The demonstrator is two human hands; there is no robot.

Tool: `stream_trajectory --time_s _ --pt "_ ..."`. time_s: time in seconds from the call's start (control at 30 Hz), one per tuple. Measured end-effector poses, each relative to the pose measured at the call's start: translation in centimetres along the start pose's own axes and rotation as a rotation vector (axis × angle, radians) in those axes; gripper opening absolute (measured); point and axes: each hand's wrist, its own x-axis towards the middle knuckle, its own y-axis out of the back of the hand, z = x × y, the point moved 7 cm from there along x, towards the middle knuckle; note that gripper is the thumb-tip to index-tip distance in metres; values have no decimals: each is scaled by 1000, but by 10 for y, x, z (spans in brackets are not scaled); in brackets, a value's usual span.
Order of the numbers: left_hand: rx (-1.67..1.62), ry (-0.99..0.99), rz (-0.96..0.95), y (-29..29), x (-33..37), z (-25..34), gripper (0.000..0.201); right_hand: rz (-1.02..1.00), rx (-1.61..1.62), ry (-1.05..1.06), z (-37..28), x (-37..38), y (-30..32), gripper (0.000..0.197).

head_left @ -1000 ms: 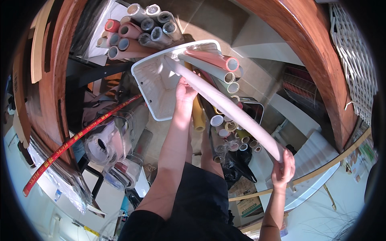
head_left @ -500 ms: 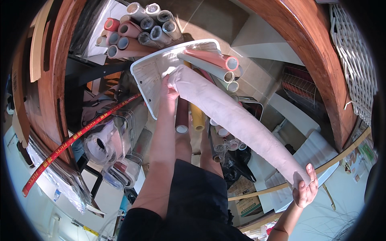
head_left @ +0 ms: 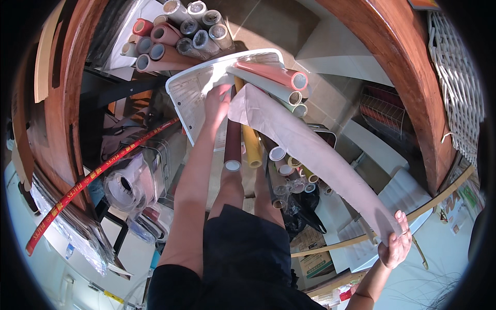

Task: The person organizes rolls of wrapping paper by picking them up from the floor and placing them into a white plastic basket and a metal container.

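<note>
A long, pale pink roll of paper-like material [head_left: 315, 150] stretches diagonally from the white basket to the lower right, sagging in a curve. Its lower right end is gripped by my right hand [head_left: 395, 247], with fingers along the edge. My left hand [head_left: 217, 103] is just left of the roll's upper end, over the basket; its fingers look loosely parted, and a narrow gap shows between hand and roll. Under the roll, the white plastic basket [head_left: 178, 106] holds a coral roll [head_left: 271, 76], a maroon roll [head_left: 233, 142] and a yellow roll [head_left: 252, 147].
Several wrapped rolls [head_left: 188, 33] are stacked behind the basket. A red printed strip [head_left: 98, 178] slants across the left. Wooden curved frames [head_left: 408, 77] border both sides, with a white wicker basket [head_left: 457, 77] at far right. More small rolls [head_left: 284, 168] stand beside my legs.
My left hand has come off the pale roll's upper end and shifted slightly up. That end has swung a little right. My right hand keeps its grip, moving only slightly.
</note>
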Motion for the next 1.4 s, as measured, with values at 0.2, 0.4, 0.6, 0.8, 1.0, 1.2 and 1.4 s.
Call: stream_trajectory --time_s 0.2,0.4,0.6,0.8,1.0,1.2,1.4 --pt "-248 -758 -737 -37 -52 241 48 -89 71 -70 4 -2 4 27" --pt "3 -743 -764 -72 -53 225 50 307 87 -308 24 -1 16 52" --pt "77 -912 -389 -63 -49 228 40 323 443 -864 46 0 1 76" --pt "44 -873 -653 -77 -55 230 35 80 -176 -150 16 6 18 41" --pt "-62 -872 -413 -82 -59 217 28 78 135 -272 -5 11 26 43" --pt "-182 -798 -752 -87 -59 217 20 247 170 -58 -18 61 4 63" --pt "-43 -735 -821 -82 -56 208 29 -31 150 -68 -33 90 -24 31"
